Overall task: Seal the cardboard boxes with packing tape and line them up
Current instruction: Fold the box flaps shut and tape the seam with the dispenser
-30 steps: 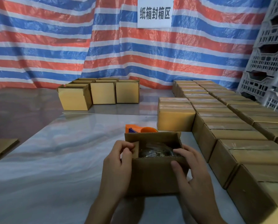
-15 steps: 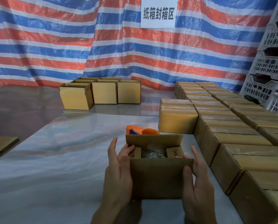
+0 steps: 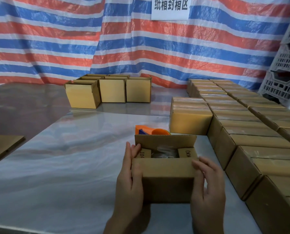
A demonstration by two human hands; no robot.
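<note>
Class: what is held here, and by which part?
The cardboard box, by its sides: left hand flat against the left, right hand curled round the right edge.

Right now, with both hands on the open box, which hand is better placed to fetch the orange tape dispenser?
Probably left. The left hand reaches up to the far left corner of the box, and the tape dispenser lies just behind that corner. The right hand curls round the near right corner, farther away.
</note>
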